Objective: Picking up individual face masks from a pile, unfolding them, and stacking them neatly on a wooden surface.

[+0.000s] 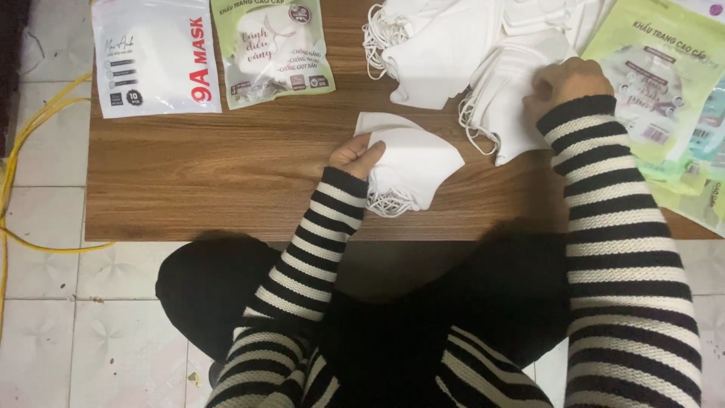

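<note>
Both hands were busy on the wooden surface point(226, 174): my left hand point(359, 155) pinched shut on a small stack of folded white masks point(411, 166) near the front edge, while my right hand point(566, 83) curled closed into the big loose pile of white masks point(468, 53) at the back. That small stack lay flat, its long axis running from upper left to lower right, point toward the right, ear loops hanging toward me. A white packet point(155, 57) and a green packet point(272, 49) lay well apart at the back left, more green packets point(664, 91) crowded just beside my right wrist, and a yellow cable point(23, 151) trailed over the tiled floor point(45, 302).
</note>
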